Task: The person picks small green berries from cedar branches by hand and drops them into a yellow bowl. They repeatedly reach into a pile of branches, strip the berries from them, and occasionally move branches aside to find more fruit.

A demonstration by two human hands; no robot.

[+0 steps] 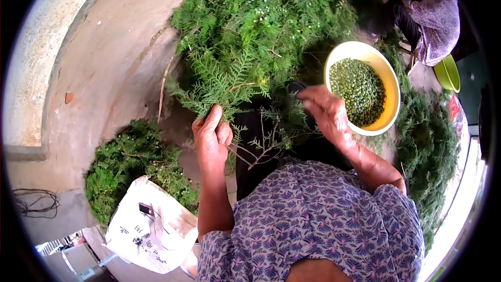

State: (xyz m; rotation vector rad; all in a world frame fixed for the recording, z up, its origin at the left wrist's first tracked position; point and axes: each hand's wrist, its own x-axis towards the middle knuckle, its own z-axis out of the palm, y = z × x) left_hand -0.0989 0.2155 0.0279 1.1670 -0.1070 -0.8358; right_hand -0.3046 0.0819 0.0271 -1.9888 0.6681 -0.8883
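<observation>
My left hand (pixel 213 134) is closed, thumb on top, around a leafy green arborvitae branch (pixel 222 81) with flat, scaly sprays. To its right, my right hand (pixel 327 112) hovers at the left rim of a yellow basin (pixel 392 75). Its fingers are curled together and slightly blurred, so anything between them is hidden. Small round green cones (pixel 357 91) fill much of the basin. A sparser, partly stripped branch (pixel 255 159) lies across my lap between the two hands.
A large heap of branches (pixel 276 15) rises in front. Smaller piles lie at left (pixel 130 156) and right (pixel 428 146). A white sack (pixel 151 230) with a dark phone-like object (pixel 146 209) is at lower left. Another person (pixel 430 21) sits at upper right near a green basin (pixel 448 73).
</observation>
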